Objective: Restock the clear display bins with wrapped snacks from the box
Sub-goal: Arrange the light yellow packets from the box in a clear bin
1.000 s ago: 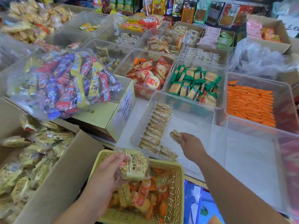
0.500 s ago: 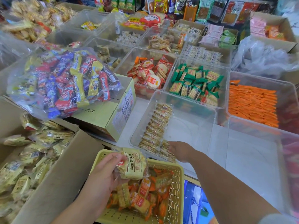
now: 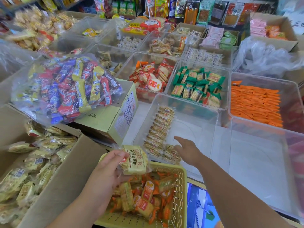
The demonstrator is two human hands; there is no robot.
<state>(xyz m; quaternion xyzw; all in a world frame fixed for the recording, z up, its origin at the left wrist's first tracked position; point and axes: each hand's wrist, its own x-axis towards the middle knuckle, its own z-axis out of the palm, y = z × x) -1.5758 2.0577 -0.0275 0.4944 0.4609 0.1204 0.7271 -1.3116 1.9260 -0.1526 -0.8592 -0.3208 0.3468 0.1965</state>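
Head view | left hand [image 3: 105, 170] grips yellow snack packet [image 3: 134, 162] | right hand [image 3: 187, 149] open, empty, inside clear bin [image 3: 184, 102] | advice: stand packet upright against packet row [image 3: 160, 129].

Held snack pack [image 3: 134, 162]: 海玉石头饼. Yellow-green carton [image 3: 105, 120]: 凉味.

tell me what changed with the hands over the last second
The right hand carried a wrapped snack down into the near clear bin, set it by the short second row, and now hovers open and empty. The left hand still holds a yellow pack above the basket.
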